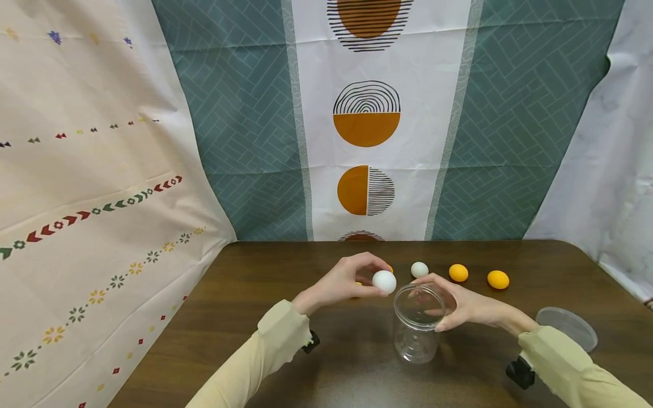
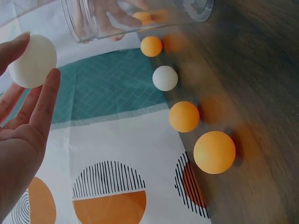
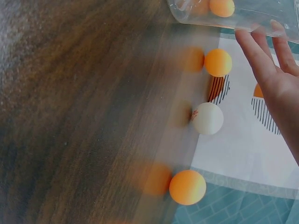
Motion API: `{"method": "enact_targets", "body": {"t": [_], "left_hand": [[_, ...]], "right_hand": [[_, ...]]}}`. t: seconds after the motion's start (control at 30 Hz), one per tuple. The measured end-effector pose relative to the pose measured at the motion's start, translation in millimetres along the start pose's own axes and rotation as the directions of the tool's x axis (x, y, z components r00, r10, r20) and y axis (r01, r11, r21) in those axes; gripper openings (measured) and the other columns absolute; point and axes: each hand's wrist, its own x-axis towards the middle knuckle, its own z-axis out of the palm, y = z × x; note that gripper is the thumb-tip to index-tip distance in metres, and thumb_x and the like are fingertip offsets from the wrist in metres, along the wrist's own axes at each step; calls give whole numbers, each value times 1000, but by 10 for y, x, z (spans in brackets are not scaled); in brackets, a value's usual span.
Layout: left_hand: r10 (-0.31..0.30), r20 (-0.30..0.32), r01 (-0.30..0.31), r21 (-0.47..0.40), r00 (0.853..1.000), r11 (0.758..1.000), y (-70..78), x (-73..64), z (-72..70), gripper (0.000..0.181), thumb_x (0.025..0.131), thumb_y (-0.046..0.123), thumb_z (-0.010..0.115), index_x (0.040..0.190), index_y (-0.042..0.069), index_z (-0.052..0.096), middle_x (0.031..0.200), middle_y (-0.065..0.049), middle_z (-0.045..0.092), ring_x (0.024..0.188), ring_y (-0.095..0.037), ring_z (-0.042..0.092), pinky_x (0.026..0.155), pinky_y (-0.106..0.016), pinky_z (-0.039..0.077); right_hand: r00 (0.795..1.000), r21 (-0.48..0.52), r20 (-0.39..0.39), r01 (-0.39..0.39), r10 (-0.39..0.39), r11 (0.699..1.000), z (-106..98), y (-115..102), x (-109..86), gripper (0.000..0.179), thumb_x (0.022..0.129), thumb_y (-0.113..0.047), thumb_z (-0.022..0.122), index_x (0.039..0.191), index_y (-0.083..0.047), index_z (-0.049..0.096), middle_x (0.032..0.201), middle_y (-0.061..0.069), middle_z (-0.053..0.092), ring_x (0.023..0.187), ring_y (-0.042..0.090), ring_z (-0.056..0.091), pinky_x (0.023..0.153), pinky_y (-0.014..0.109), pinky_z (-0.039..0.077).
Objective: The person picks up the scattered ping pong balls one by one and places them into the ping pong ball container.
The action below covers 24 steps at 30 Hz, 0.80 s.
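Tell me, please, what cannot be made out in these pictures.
Head view: two orange balls, mostly hidden by the left hand.
Head view: part of the clear lid, hidden by the right sleeve.
Both wrist views: part of the jar, cut off by the top edge.
Right wrist view: red print on a white ball, too blurred to read.

Dark wooden tabletop (image 1: 229,294), four orange balls (image 1: 458,273) and one white ball (image 1: 419,270) — toward its back edge, clear jar (image 1: 415,343), lid (image 1: 571,326) — at right
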Motion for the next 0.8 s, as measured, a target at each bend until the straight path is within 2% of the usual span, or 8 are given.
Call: {"method": "enact_targets", "body": {"t": [0.17, 0.53, 0.8], "left_hand": [[12, 15, -13, 16, 1000, 1000, 17, 38, 17, 34, 74, -6, 71, 104, -5, 56, 103, -14, 56, 92, -21, 54, 74, -33, 48], [18, 28, -17, -15, 999, 1000, 3, 113, 83, 34, 73, -6, 71, 104, -4, 56, 102, -15, 56, 89, -17, 54, 73, -31, 49], [12, 46, -12, -2, 999, 1000, -281, 208, 173, 36, 75, 4, 74, 107, 6, 57, 101, 0, 56, 89, -9, 52, 72, -27, 49]], "right_hand": [[1000, -6, 0, 1, -1, 1000, 3, 3, -5, 71, 78, 0, 65, 135, -5, 21, 133, 28, 24, 122, 41, 29, 93, 45, 34], [1000, -19, 1, -19, 19, 1000, 4, -19, -1, 72, 79, -3, 66, 135, -7, 20, 135, 22, 24, 122, 37, 30, 93, 46, 34], [1000, -15, 8, -14, 15, 1000, 5, -28, 2, 70, 80, -3, 65, 134, -5, 20, 137, 19, 22, 122, 44, 24, 92, 48, 33]]}}
